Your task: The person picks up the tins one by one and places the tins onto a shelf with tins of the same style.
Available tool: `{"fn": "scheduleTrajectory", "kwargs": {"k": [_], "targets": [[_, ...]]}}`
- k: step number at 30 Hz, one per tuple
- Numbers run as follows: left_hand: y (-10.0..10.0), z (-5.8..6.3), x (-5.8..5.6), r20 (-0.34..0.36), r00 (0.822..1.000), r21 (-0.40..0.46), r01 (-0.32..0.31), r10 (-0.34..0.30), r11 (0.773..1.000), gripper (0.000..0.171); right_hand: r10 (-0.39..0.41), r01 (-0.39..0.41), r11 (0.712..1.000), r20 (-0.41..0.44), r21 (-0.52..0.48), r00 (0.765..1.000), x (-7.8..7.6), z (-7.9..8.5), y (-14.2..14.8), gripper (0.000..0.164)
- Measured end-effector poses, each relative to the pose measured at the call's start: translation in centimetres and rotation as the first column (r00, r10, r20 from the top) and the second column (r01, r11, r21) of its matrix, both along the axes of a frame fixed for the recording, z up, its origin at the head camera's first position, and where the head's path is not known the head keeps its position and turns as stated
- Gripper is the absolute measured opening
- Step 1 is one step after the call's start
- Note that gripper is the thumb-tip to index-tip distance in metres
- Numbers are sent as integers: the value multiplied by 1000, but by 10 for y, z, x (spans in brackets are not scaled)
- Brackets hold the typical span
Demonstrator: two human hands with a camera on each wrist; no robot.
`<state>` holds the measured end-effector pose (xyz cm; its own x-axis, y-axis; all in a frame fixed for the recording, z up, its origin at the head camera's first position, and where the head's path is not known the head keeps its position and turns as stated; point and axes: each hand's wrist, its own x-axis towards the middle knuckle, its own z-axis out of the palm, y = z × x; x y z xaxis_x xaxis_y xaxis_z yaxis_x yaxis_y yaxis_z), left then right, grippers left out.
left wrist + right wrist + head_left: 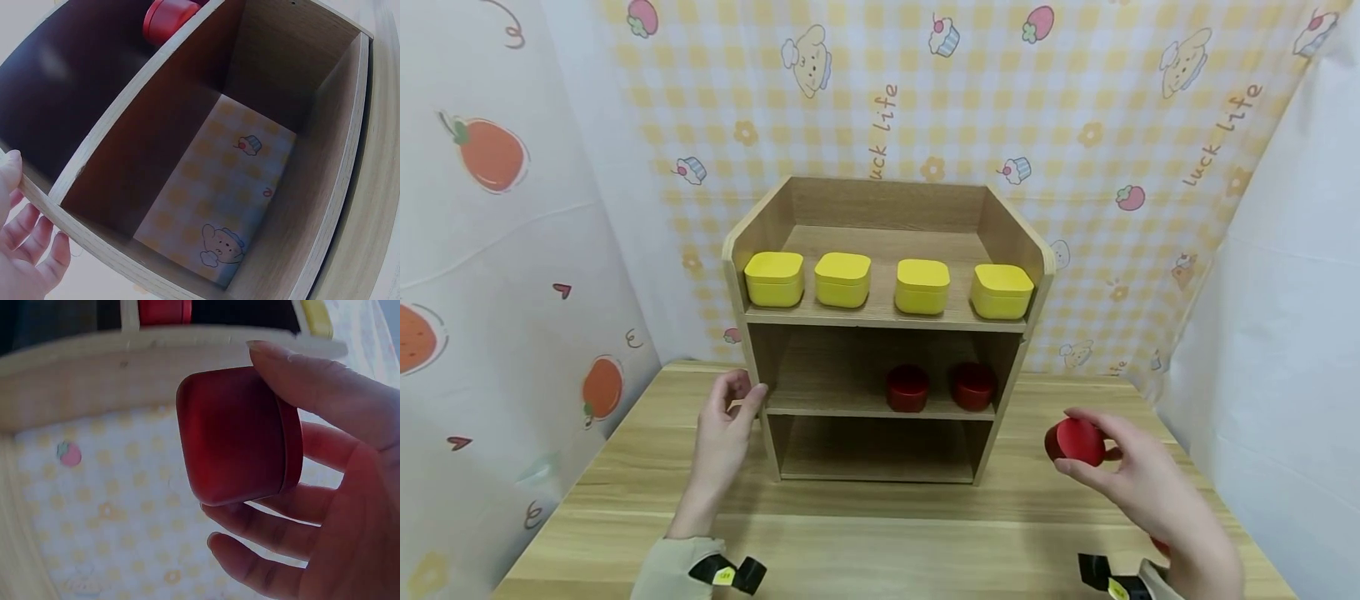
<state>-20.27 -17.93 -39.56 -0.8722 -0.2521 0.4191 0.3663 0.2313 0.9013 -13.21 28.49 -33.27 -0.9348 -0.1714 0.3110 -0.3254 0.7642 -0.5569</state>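
A small red lidded box (pixel 231 437) with rounded corners is pinched between the thumb and fingers of my right hand (pixel 1142 471), to the right of the wooden shelf (pixel 880 320). Its flat red face points towards the head camera. My left hand (pixel 726 425) holds the shelf's left side panel at middle-board height, the thumb at the front edge and the curled fingers along the outside. Two dark red boxes, one left (pixel 907 389) and one right (pixel 973 387), stand on the middle level. Four-cornered yellow boxes (pixel 842 280), several in a row, line the top level.
The shelf stands on a wood-grain table (pixel 880 542). Part of another red thing (pixel 1160 546) shows beside my right wrist, mostly hidden. A checked patterned cloth (pixel 880 108) hangs behind, with white sheets at the left (pixel 535 250) and right (pixel 1270 333).
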Motion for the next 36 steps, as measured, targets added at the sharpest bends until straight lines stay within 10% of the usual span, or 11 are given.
{"fn": "scheduleTrajectory", "kwargs": {"k": [14,36], "targets": [[0,2,-2,-3,1000,-10,5,-5,1000,28,279,-276,960,-312,56,908,-3,2,-59,59],[1,-1,0,-23,1000,-8,-12,12,1000,24,483,-437,876,-333,205,810,-31,-6,-193,49]]}}
